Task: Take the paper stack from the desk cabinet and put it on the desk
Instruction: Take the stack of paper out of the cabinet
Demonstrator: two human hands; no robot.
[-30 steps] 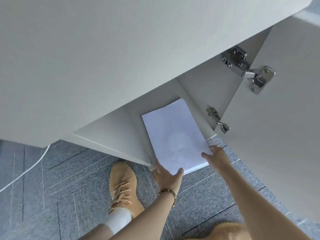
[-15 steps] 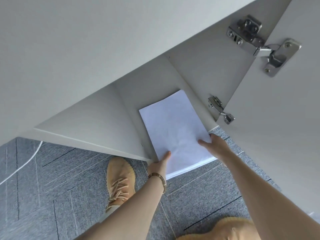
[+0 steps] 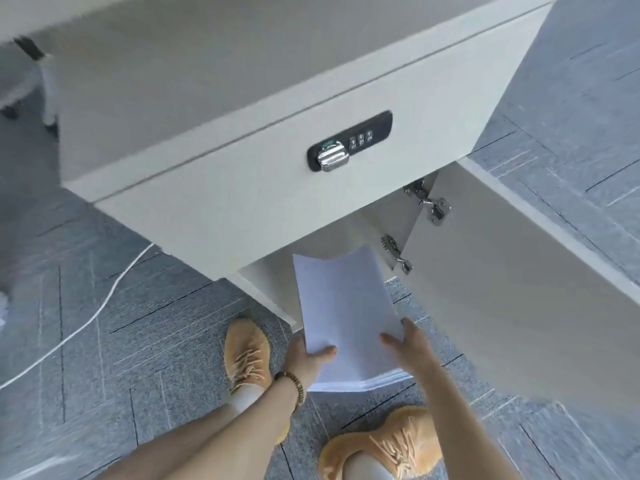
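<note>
Fingers of the left hand (image 3: 308,358) curl around the near left corner of the paper stack (image 3: 346,306), thumb on top and the rest hidden beneath, so that hand is closed narrowly on the sheets. The right hand (image 3: 410,348) lies flatter along the stack's right edge, thumb spread over the top sheet and the other fingers apparently underneath; it grips the paper too, though more loosely by the look of it. With 2 hands on it, the stack is partly out of the desk cabinet (image 3: 266,282): its near end hangs over the carpet in front of the opening, while its far end is up at the mouth of the compartment, below the drawer front with the combination lock (image 3: 349,142).

Risks from here, as I judge them: the stack is bowed across its width, and a loose bundle held only at 1 end can fan out or shed its lower sheets, which already show as a separate edge at the near end. A weak pinch on the right side would let the pile slide sideways. On the way up, the far end could catch the lower edge of the drawer front, and the open cabinet door (image 3: 519,323) stands just beside the right forearm, so a wide swing could knock it. The desk top (image 3: 242,36) is well above, so the paper needs lifting clear and level before it can be laid down.
</note>
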